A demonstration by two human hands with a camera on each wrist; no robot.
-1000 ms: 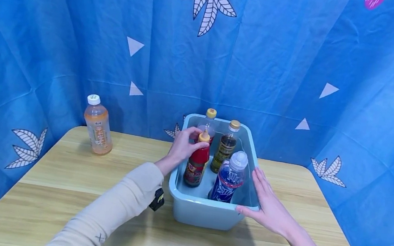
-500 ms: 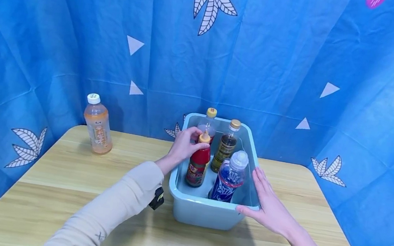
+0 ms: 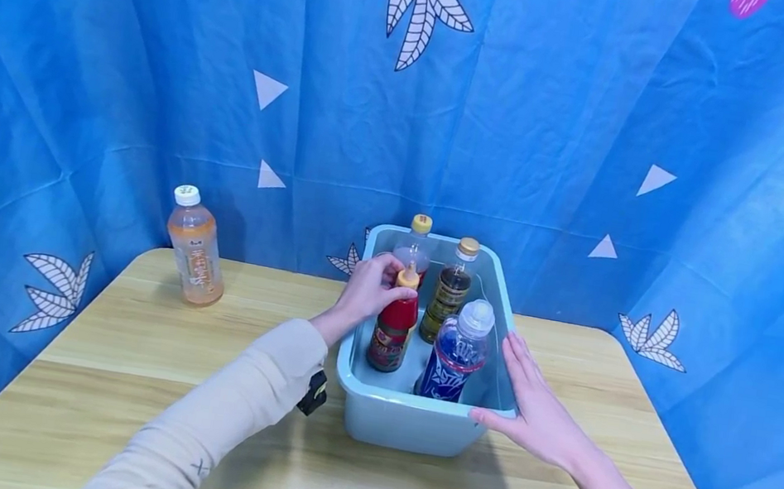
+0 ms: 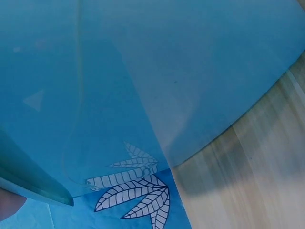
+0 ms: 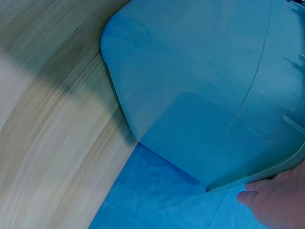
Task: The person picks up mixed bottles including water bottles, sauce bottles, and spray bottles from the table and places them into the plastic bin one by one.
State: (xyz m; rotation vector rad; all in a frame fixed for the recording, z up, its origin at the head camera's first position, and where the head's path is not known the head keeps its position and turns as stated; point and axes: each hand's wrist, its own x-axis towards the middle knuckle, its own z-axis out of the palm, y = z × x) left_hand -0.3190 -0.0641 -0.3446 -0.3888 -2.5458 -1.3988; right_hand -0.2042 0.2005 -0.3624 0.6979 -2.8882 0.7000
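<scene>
A light-blue plastic bin (image 3: 403,434) stands on the table with several bottles upright inside. My left hand (image 3: 364,291) reaches over its left rim and pinches the neck of a red sauce bottle (image 3: 397,312) with an orange nozzle cap, thumb in front. Against the bin's front right corner rests my right hand (image 3: 536,407), fingers straight along the right rim and thumb at the front rim. Beside the sauce bottle is a blue-labelled drink bottle (image 3: 452,362) with a clear cap. In the left wrist view the bin's outer wall (image 4: 157,71) fills most of the picture.
Farther back in the bin are a dark-labelled bottle (image 3: 450,290) with a tan cap and a yellow-capped clear bottle (image 3: 418,240), partly hidden. An orange drink bottle (image 3: 197,255) stands at the table's back left. A blue patterned curtain (image 3: 528,130) borders the table (image 3: 247,416).
The sauce bottle, still pinched by my left hand, has tilted and shifted very slightly, its cap a little to the right. My right hand stays at the bin's corner.
</scene>
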